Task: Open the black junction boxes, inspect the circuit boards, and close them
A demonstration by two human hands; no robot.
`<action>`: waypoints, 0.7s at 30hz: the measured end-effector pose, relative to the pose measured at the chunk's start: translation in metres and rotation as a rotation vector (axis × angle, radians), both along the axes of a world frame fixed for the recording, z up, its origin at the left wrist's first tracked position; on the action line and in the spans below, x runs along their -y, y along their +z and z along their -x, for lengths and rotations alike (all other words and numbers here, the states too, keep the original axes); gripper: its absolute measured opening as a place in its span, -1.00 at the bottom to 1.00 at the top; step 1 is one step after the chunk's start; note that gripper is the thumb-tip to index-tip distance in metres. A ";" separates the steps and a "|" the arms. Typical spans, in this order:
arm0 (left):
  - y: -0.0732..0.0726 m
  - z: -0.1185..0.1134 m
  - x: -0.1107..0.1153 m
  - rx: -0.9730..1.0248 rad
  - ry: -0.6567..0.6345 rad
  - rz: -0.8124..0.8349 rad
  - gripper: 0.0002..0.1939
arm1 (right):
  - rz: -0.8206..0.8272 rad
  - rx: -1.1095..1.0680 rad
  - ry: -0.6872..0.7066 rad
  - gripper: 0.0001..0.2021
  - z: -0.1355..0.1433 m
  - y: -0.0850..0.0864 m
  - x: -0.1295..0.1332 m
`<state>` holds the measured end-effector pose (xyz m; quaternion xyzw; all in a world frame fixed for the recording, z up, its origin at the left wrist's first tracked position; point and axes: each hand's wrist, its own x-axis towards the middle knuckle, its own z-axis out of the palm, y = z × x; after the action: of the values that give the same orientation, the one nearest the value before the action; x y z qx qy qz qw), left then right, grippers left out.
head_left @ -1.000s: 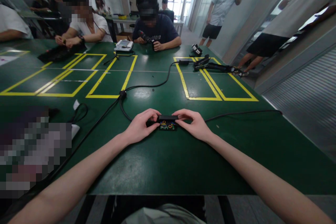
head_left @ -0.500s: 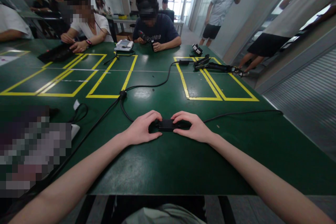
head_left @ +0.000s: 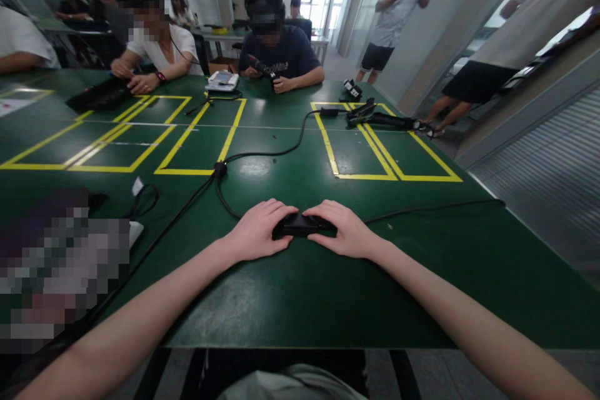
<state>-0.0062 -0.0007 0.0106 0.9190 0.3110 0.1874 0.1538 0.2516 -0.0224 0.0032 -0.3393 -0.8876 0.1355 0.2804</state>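
Note:
On the green table (head_left: 304, 300) in front of me lies a black power adapter (head_left: 300, 225), its two ends partly hidden by my fingers. My left hand (head_left: 262, 228) grips its left end, thumb on the near side and fingers over the far side. The right end is held the same way by my right hand (head_left: 344, 228). A narrow gap separates the fingertips of both hands. One black cable (head_left: 225, 200) runs from behind my left hand to a black plug junction (head_left: 220, 169). Another thin cable (head_left: 435, 204) leads away from my right hand toward the table's right edge.
Yellow tape rectangles (head_left: 335, 165) mark the table beyond my hands. A black jointed device (head_left: 387, 119) lies at the far right, beside a small cable adapter (head_left: 329, 112). A blurred-out item (head_left: 65, 275) is at my left. Across the table, people (head_left: 281, 53) sit working with their hands.
My left hand has shifted slightly right and now covers the adapter's left end. My fingertips are closer together. A standing person in the background has raised an arm across the chest.

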 end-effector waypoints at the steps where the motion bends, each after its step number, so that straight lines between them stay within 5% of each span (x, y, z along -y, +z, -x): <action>1: 0.000 -0.002 0.001 -0.020 0.011 -0.004 -0.56 | 0.001 0.004 0.006 -0.71 0.001 0.001 0.001; 15: 0.006 -0.004 0.006 -0.177 -0.063 -0.146 -0.80 | -0.058 0.209 0.012 -0.73 0.008 -0.002 0.004; 21: 0.006 0.000 0.002 -0.150 -0.105 -0.224 -0.73 | -0.088 0.218 -0.024 -0.70 0.008 0.002 0.006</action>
<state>-0.0058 -0.0029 0.0169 0.9568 0.2502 0.1433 0.0362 0.2431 -0.0286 0.0050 -0.3499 -0.9139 0.0555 0.1981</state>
